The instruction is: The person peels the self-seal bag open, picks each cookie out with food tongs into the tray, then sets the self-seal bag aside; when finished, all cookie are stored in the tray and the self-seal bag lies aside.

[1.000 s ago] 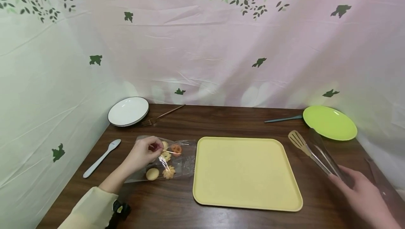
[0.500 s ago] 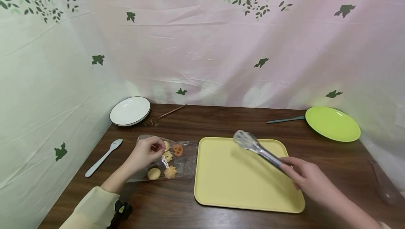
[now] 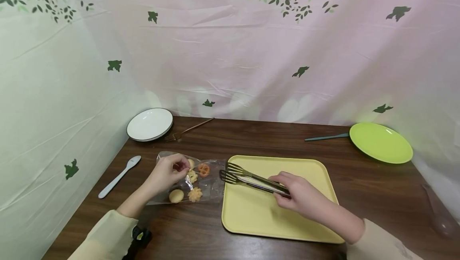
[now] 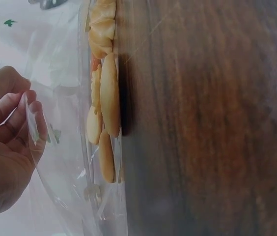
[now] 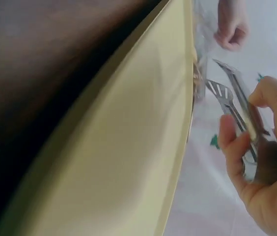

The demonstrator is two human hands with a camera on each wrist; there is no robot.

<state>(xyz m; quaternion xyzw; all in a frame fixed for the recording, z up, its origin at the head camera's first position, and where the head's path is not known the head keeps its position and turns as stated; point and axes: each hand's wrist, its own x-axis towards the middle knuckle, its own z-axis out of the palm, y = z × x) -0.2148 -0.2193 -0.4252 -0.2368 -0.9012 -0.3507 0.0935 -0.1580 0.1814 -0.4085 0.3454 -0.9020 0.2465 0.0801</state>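
My left hand [image 3: 168,174] pinches the clear plastic bag [image 4: 62,162] between thumb and fingertips, lifting its upper sheet. Several biscuits lie inside the bag: a round one [image 3: 176,196], a flower-shaped one [image 3: 195,194] and a reddish pretzel-shaped one [image 3: 203,170] among them. My right hand [image 3: 300,192] grips metal serving tongs [image 3: 258,183] with slotted ends, held over the yellow tray [image 3: 251,220]. The tongs' tips reach the tray's left edge, beside the bag, with a narrow gap between the two arms. Nothing sits between them.
A white plate [image 3: 149,124] and a copper fork [image 3: 188,130] lie at the back left, a pale spatula-like knife [image 3: 119,177] at the left. At the back right are a green plate [image 3: 381,143] and a teal knife [image 3: 327,137]. A transparent spoon-like utensil [image 3: 440,212] lies far right.
My right hand has carried the tongs from the right side of the table leftward across the tray towards the bag. My left hand has kept its pinch on the bag.
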